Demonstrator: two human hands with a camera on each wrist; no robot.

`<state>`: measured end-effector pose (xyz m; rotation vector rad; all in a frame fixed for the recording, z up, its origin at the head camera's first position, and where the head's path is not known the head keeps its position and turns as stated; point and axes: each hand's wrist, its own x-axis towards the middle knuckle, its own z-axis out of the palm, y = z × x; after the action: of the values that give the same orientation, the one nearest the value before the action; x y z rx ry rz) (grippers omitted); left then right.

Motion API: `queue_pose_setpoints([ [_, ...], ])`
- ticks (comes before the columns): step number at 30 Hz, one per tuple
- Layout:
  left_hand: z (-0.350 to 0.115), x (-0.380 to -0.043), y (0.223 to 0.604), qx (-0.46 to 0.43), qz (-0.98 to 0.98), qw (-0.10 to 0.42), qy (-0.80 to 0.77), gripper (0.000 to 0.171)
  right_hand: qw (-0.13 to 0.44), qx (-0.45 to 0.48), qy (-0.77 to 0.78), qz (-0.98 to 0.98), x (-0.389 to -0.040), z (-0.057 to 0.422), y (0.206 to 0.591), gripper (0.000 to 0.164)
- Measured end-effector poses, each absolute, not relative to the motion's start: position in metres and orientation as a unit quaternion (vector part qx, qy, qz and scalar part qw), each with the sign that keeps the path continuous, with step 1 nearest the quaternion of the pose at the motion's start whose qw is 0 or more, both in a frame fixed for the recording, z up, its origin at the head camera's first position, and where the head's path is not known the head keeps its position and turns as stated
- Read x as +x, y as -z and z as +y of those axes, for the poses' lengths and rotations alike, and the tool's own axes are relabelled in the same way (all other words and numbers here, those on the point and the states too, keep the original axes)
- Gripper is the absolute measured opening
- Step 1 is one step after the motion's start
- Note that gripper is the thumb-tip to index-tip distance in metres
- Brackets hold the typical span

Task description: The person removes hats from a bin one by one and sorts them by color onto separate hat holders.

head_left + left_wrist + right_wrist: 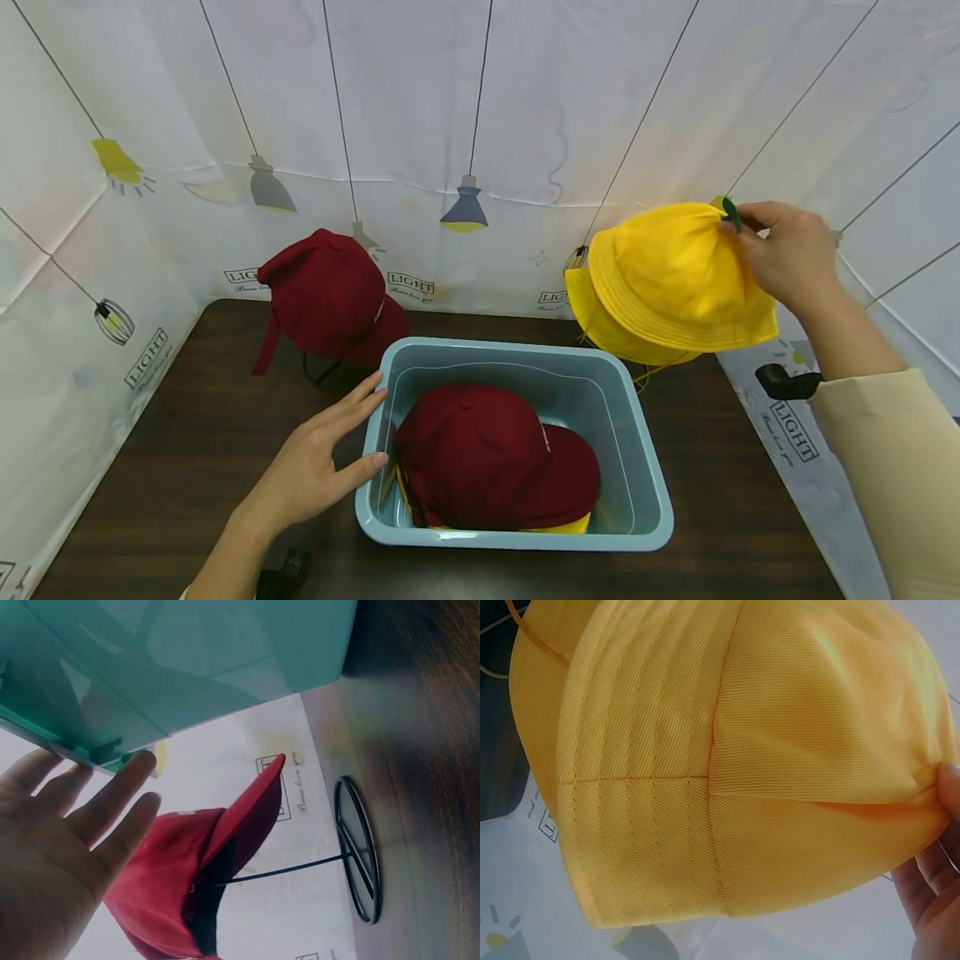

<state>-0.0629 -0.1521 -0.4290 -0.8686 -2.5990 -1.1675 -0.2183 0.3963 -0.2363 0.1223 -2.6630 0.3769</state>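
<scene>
My right hand (795,250) pinches a yellow bucket hat (675,279) by the top of its crown, beside a small green leaf tab (731,214). The hat hangs brim-down at the back right; a thin chin cord shows below its brim. In the right wrist view, the yellow hat (780,750) fills most of the picture, its crown puckered at the fingertips. My left hand (322,467) rests with extended fingers on the left rim of a light blue plastic bin (651,467). Inside lies a dark red cap (480,458), visor to the right, over something yellow.
Another dark red cap (330,292) sits on a black wire stand (360,855) behind the bin's left corner. All stands on a dark wooden table (187,450). A white sheet printed with lamps (420,100) hangs behind and at the sides.
</scene>
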Motion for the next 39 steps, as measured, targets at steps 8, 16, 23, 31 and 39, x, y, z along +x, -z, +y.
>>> queue_pose_setpoints([
  [8,-0.151,-0.064,0.429,-0.292,-0.869,0.080,0.391,0.075,0.214,0.046,-0.141,-0.965,-0.221,0.396,0.245,0.035],
  [16,-0.152,-0.063,0.429,-0.290,-0.870,0.077,0.391,0.075,0.198,0.051,-0.142,-0.969,-0.224,0.395,0.253,0.036],
  [23,-0.151,-0.063,0.429,-0.293,-0.869,0.080,0.391,0.075,0.192,0.054,-0.142,-0.970,-0.226,0.393,0.259,0.036],
  [31,-0.152,-0.063,0.428,-0.294,-0.867,0.081,0.394,0.074,0.188,0.068,-0.121,-0.972,-0.230,0.389,0.264,0.033],
  [39,-0.153,-0.063,0.431,-0.295,-0.866,0.080,0.395,0.075,0.180,0.083,-0.116,-0.973,-0.233,0.389,0.267,0.033],
])
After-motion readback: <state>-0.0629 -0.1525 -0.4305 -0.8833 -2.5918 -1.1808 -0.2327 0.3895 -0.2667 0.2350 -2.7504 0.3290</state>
